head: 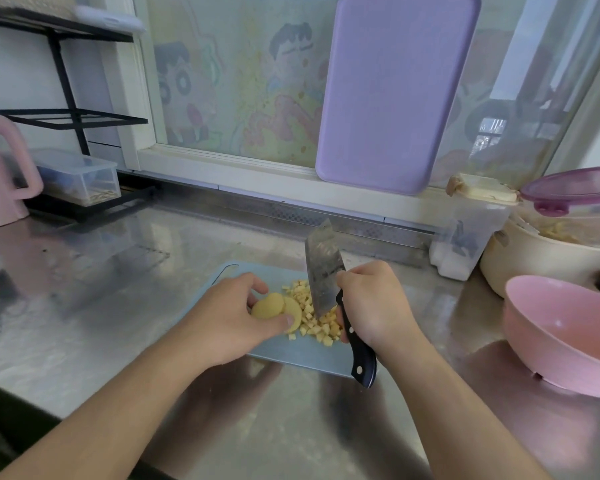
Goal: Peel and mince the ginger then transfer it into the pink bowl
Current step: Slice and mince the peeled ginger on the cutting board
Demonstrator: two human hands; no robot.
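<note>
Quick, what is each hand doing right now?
Left hand: fingers pinch the ginger slices on the cutting board.
Right hand: fingers grip the knife over the diced ginger.

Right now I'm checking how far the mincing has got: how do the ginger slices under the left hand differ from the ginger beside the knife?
The ginger slices are whole round discs, overlapping, pinched by the left hand. The diced ginger is small cubes, loose in a scattered pile at the cleaver held by the right hand. Both are pale yellow and lie on the blue cutting board.
</note>
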